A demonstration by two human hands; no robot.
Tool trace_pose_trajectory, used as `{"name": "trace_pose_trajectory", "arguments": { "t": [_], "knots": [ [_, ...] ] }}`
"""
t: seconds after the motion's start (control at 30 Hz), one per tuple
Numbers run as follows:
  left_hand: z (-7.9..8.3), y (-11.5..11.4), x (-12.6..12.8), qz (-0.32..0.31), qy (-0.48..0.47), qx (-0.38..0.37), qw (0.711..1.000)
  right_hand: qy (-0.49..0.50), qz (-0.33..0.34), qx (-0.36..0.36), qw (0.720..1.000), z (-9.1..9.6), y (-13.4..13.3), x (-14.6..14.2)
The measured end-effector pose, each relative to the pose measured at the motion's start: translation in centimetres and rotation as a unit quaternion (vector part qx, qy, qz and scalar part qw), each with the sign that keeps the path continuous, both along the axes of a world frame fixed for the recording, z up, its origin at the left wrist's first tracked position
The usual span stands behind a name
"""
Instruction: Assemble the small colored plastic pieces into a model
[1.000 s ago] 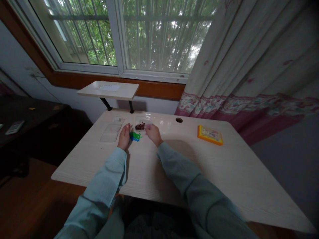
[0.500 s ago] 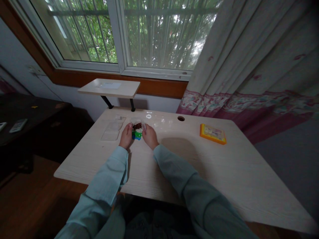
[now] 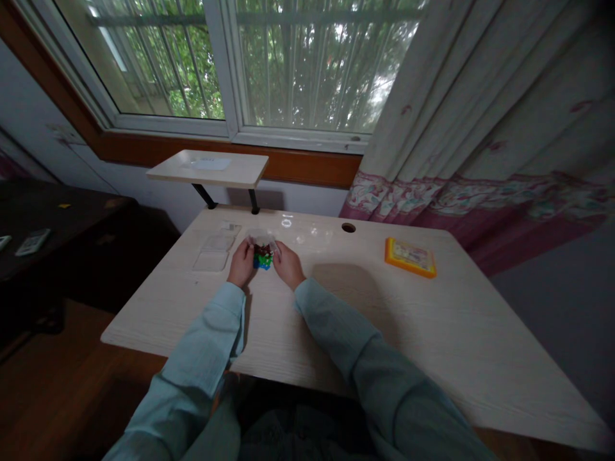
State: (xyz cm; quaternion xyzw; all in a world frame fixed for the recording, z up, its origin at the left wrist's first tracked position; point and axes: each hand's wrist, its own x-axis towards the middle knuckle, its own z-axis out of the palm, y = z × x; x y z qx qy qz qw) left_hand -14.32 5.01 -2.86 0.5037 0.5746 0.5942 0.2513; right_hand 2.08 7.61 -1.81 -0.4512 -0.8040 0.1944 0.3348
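Both of my hands meet near the far middle of the pale wooden table [image 3: 298, 333]. My left hand [image 3: 241, 264] and my right hand [image 3: 287, 265] close from either side on a small clear plastic packet [image 3: 262, 252] holding dark red, green and blue little pieces. The fingers of both hands are curled round the packet's edges. The packet is lifted a little off the table surface or rests lightly on it; I cannot tell which.
Flat clear plastic trays [image 3: 214, 251] lie left of my hands. An orange-framed flat box [image 3: 410, 257] sits at the right. A cable hole [image 3: 348, 227] is at the table's far edge, a small raised shelf [image 3: 209, 169] behind it. A dark cabinet [image 3: 52, 237] stands left; curtain right.
A second ago my hands were apart with the coloured pieces between them on the table. They have come together and now grip the packet of pieces from both sides.
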Motion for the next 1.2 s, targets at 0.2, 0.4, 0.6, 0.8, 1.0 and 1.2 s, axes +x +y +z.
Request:
{"name": "trace_pose_trajectory", "arguments": {
  "t": [0.2, 0.4, 0.6, 0.8, 1.0, 1.2],
  "knots": [
    [-0.1, -0.1, -0.1, 0.003, 0.011, -0.008, 1.0, 0.025, 0.019, -0.012, 0.999, 0.0, 0.0, 0.2],
    [-0.1, -0.1, -0.3, 0.01, 0.038, -0.014, 0.999, 0.049, 0.036, -0.016, 0.998, -0.1, 0.1, 0.2],
    [-0.2, -0.1, -0.4, 0.033, 0.038, -0.006, 0.999, 0.075, 0.049, -0.01, 0.996, -0.5, 0.3, 0.2],
    [-0.6, 0.1, -0.5, 0.056, 0.058, 0.001, 0.997, 0.136, 0.066, 0.013, 0.988, -1.3, 0.7, 0.2],
    [-0.9, 0.3, -0.5, 0.055, 0.064, 0.018, 0.996, 0.175, 0.07, 0.001, 0.982, -1.6, 0.9, 0.2],
    [-0.9, 0.3, -0.4, 0.038, 0.038, 0.035, 0.998, 0.218, 0.067, -0.041, 0.973, -1.1, 0.7, 0.2]
  ]
}}
